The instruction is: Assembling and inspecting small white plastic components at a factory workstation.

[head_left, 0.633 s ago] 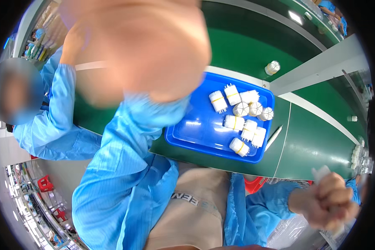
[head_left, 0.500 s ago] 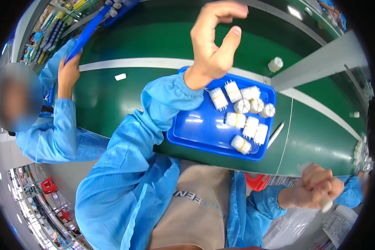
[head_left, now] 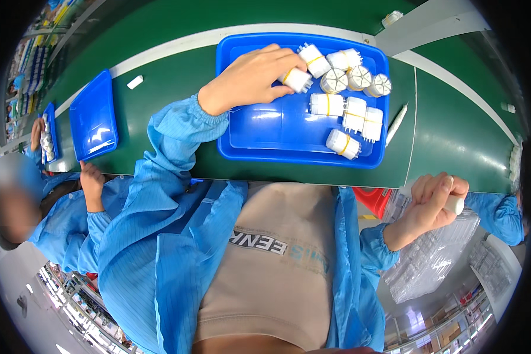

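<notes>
Where it was raised a moment ago, the left hand [head_left: 251, 79] now pinches a bundle [head_left: 297, 79] in the tray [head_left: 277, 144]; the right hand [head_left: 433, 206], off the tray's near-right corner, stays closed on a white piece [head_left: 454, 204].

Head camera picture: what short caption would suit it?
Left hand grips a white bundle in a blue tray; right hand holds another.

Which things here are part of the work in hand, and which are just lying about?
In hand:
left hand gripping a white banded bundle
other white bundles in the blue tray
right hand closed on a small white piece

Lying about:
second blue tray
white stick
clear plastic trays
</notes>
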`<move>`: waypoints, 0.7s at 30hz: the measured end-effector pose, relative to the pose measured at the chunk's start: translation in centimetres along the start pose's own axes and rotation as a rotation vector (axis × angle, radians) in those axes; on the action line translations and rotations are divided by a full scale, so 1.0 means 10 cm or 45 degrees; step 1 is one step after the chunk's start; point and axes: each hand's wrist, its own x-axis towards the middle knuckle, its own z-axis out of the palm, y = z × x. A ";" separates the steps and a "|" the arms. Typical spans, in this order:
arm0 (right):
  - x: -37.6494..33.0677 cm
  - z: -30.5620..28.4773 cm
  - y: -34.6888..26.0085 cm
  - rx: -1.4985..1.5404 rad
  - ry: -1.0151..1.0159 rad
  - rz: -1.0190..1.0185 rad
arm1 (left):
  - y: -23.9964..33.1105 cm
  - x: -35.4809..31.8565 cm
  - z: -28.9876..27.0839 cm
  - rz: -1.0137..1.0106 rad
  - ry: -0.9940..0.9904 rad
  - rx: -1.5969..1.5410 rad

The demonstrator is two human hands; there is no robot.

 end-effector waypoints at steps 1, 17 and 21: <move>-0.03 0.05 -0.07 -0.047 0.015 -0.012 | 0.04 0.05 0.02 0.020 -0.014 -0.038; -0.22 0.94 0.21 0.582 -0.117 0.443 | 0.19 -0.17 0.26 0.175 -0.050 -0.911; -0.19 1.15 0.33 0.518 -0.168 0.530 | 0.21 -0.19 0.24 0.216 -0.073 -0.983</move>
